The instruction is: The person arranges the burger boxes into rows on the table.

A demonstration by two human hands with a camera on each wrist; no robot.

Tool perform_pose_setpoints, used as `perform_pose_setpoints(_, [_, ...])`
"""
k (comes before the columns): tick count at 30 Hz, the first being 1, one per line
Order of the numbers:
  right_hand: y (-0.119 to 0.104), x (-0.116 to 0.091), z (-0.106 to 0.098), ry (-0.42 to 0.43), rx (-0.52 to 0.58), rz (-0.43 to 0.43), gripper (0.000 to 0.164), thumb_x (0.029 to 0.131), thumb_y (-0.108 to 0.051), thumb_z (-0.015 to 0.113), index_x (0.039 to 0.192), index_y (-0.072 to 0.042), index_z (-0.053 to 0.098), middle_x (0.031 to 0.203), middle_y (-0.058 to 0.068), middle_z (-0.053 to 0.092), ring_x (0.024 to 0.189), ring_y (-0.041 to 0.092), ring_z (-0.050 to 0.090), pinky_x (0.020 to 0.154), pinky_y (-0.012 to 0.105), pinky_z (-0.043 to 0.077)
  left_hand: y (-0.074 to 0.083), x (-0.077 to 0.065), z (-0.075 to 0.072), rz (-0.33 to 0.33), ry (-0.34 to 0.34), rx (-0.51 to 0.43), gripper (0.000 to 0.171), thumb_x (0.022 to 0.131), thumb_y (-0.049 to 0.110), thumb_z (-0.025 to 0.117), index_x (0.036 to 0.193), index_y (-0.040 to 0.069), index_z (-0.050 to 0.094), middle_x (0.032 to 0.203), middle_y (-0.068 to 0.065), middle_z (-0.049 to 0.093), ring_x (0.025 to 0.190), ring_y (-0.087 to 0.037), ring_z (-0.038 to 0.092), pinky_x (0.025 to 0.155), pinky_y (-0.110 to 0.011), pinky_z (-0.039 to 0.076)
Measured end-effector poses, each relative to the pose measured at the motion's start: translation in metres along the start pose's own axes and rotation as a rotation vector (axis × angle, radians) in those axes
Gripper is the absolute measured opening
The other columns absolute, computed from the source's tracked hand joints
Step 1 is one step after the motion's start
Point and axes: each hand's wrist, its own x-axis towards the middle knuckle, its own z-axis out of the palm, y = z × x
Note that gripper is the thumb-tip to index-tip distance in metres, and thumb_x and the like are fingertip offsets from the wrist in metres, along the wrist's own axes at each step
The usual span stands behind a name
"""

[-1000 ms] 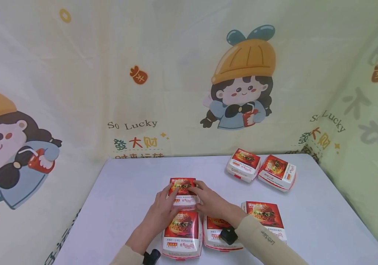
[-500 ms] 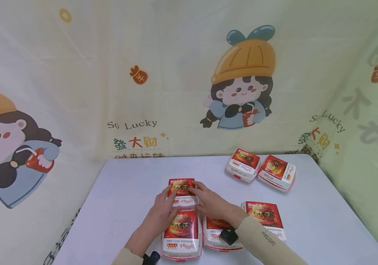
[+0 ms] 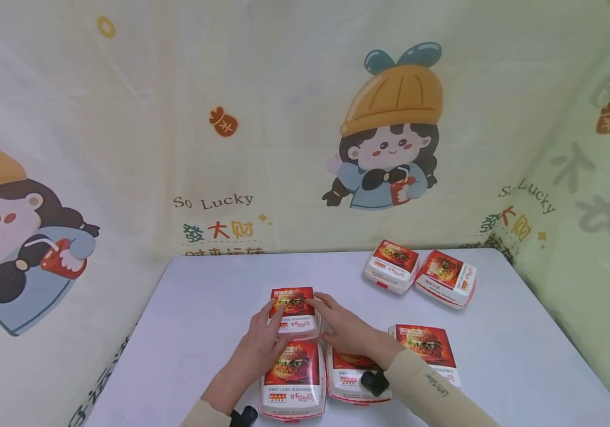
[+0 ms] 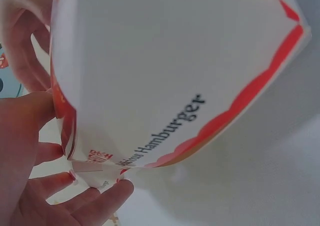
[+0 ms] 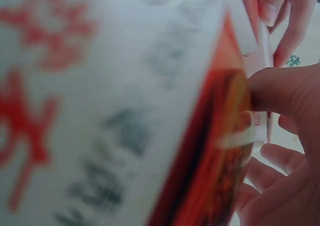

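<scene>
A red-and-white hamburger box (image 3: 296, 308) lies face up near the table's middle, between both hands. My left hand (image 3: 257, 344) holds its left side, fingers over the top edge. On its right side my right hand (image 3: 350, 332) grips, fingertips on the upper right edge and thumb low by the near corner. Just in front lies another hamburger box (image 3: 292, 370), end to end with the held one. To its right, a third box (image 3: 349, 388) is partly covered by the right forearm. In both wrist views a nearer box fills much of the picture and hides part of the held one.
A hamburger box (image 3: 428, 347) lies right of the right wrist, partly behind the sleeve. Two more boxes, one (image 3: 392, 267) beside another (image 3: 446, 279), sit askew at the back right of the white table (image 3: 203, 308). A printed cloth (image 3: 283, 166) hangs behind.
The held box has shifted very slightly to the left with my left hand. My right hand and forearm have edged slightly to the right. The other boxes stay in place.
</scene>
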Motion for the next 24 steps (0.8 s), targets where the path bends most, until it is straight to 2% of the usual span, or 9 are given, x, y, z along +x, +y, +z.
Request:
perform_pose_setpoints(11, [0.0036, -0.0037, 0.0032, -0.016, 0.08, 0.003, 0.085, 0.089, -0.014, 0.073, 0.157, -0.021, 0.022, 0.164, 0.011, 0.017, 0.143, 0.033, 0.04, 0.106, 0.047, 0.048, 0.0012, 0.0002, -0.0025, -0.012, -0.017, -0.011, 0.073, 0.091, 0.037, 0.07, 0.151, 0.009, 0.039, 0.159, -0.017, 0.028, 0.141, -0.039, 0.037, 0.094, -0.052, 0.055])
perform_pose_setpoints(19, [0.0015, -0.0041, 0.003, -0.018, 0.025, -0.001, 0.072, 0.092, -0.018, 0.07, 0.154, -0.015, 0.032, 0.163, 0.009, 0.022, 0.143, 0.029, 0.041, 0.108, 0.044, 0.047, 0.0008, -0.0003, -0.0039, 0.012, -0.006, -0.003, 0.068, 0.092, 0.033, 0.069, 0.149, 0.008, 0.042, 0.157, -0.017, 0.03, 0.139, -0.038, 0.039, 0.092, -0.05, 0.057])
perform_pose_setpoints(24, [-0.001, -0.0039, 0.0024, 0.006, -0.026, -0.034, 0.067, 0.094, -0.019, 0.069, 0.152, -0.008, 0.037, 0.162, 0.013, 0.026, 0.142, 0.031, 0.043, 0.106, 0.044, 0.048, 0.0017, -0.0003, -0.0042, 0.013, 0.009, 0.011, 0.065, 0.093, 0.031, 0.068, 0.148, 0.008, 0.043, 0.157, -0.016, 0.032, 0.139, -0.037, 0.04, 0.092, -0.048, 0.057])
